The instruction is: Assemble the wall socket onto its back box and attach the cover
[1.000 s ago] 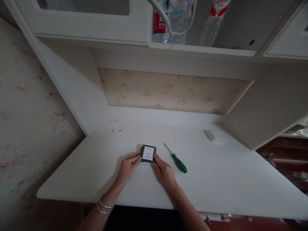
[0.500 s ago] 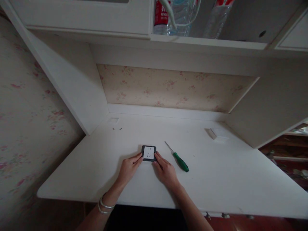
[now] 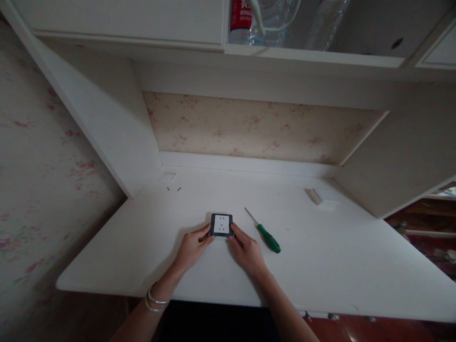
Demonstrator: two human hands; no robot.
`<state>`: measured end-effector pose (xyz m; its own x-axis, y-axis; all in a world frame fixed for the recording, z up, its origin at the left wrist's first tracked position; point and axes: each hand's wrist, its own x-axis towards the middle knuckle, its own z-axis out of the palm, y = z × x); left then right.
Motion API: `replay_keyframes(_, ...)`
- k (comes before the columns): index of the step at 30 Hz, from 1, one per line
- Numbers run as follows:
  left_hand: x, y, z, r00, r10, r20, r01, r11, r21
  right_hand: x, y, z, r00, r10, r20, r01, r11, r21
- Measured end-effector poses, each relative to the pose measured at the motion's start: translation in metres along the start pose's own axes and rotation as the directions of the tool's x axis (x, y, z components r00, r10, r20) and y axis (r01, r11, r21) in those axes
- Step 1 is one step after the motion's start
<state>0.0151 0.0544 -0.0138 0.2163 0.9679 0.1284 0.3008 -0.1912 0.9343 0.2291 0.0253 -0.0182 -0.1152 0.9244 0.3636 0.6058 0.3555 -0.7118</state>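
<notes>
A small wall socket [image 3: 221, 224], white face in a dark frame, lies flat on the white desk [image 3: 320, 266]. My left hand [image 3: 192, 248] grips its near left corner with thumb and fingertips. My right hand [image 3: 247, 249] pinches its near right corner. Both hands rest on the desk just in front of the socket. Two silver bangles sit on my left wrist.
A green-handled screwdriver [image 3: 265, 236] lies just right of my right hand. Two small screws [image 3: 173, 188] lie at the back left, a white plate [image 3: 324, 197] at the back right. Bottles [image 3: 263, 21] stand on the shelf overhead. Cabinet panels close in both sides.
Both hands and the socket have stayed together on the desk; the socket's near edge looks slightly raised. The camera tilted a little downward.
</notes>
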Motion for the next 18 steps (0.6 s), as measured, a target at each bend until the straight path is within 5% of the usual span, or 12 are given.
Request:
replay_keyframes(11,0.002,-0.012,0.000,1.000,-0.005,0.000,0.005,0.997,0.082,0.001,-0.003,-0.002,0.998,0.071,0.000,-0.070,0.995,0.070)
replay_keyframes(18,0.003,-0.012,-0.001,0.999,-0.014,0.035,0.014,1.000,-0.003,0.000,0.000,-0.002,0.996,0.087,0.013,-0.087,0.995,0.047)
